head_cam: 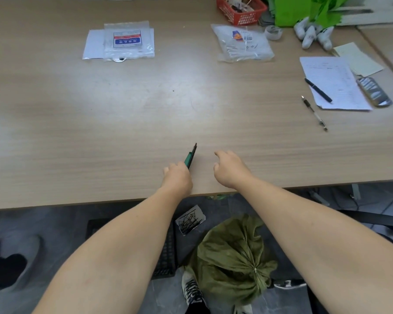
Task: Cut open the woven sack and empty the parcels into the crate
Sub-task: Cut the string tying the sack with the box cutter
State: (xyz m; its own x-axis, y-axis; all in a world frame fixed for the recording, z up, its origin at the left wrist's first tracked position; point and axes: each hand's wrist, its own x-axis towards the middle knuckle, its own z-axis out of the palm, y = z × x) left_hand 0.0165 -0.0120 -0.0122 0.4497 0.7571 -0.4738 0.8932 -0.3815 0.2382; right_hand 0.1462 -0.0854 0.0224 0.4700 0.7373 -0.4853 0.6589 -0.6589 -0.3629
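A green woven sack (232, 259), tied shut at its neck, stands on the floor below the table edge, between my forearms. My left hand (177, 177) rests on the table near its front edge, closed around a green-handled utility knife (191, 156) whose tip points away from me. My right hand (229, 171) hovers just right of the knife with fingers loosely apart and nothing in it. A black mesh crate (166, 252) lies on the floor left of the sack, mostly hidden behind my left forearm.
The wooden table (100, 132) carries two plastic parcels (123, 41) (243, 44) at the back, a red basket (241, 10), papers with pens (334, 85) and a phone (374, 91) at the right. A small bag of black ties (190, 219) lies on the floor. Shoes are near the sack.
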